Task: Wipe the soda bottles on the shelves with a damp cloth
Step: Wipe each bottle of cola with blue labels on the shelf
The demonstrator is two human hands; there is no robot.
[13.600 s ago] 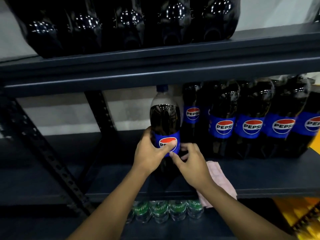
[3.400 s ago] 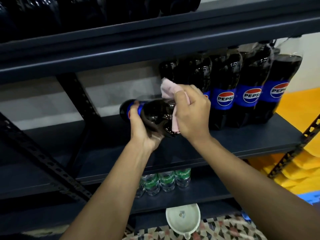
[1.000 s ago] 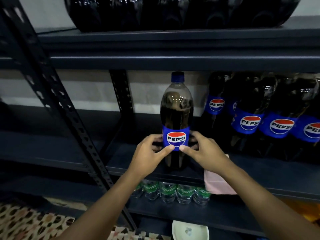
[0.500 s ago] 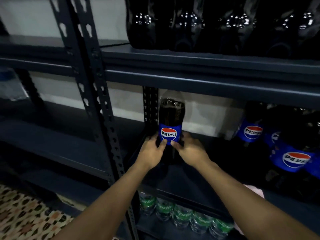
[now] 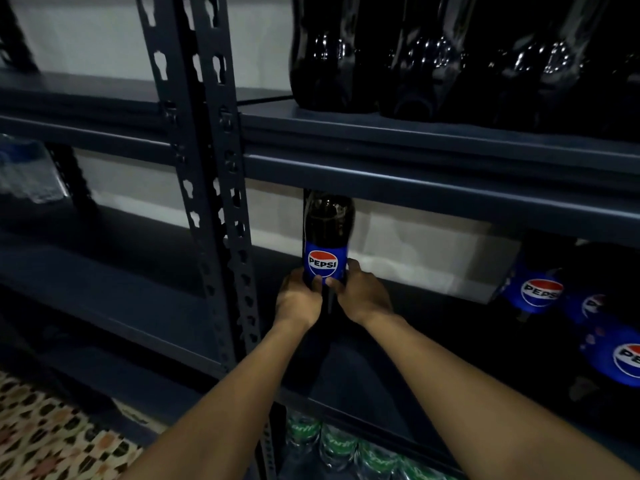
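Observation:
A dark Pepsi bottle with a blue label stands upright at the far left of the middle shelf, close to the back wall. My left hand and my right hand both grip its lower body, fingers curled around it just under the label. Its cap is hidden behind the shelf above. More Pepsi bottles stand in a row at the right of the same shelf. The pink cloth is out of view.
A perforated steel upright stands just left of the bottle. Dark large bottles fill the upper shelf. Green-labelled Sprite bottles sit on the shelf below. Patterned floor shows at bottom left.
Both hands have pushed the bottle further back and left on the shelf, up to the wall. The view has shifted left, and the pink cloth has dropped out of sight.

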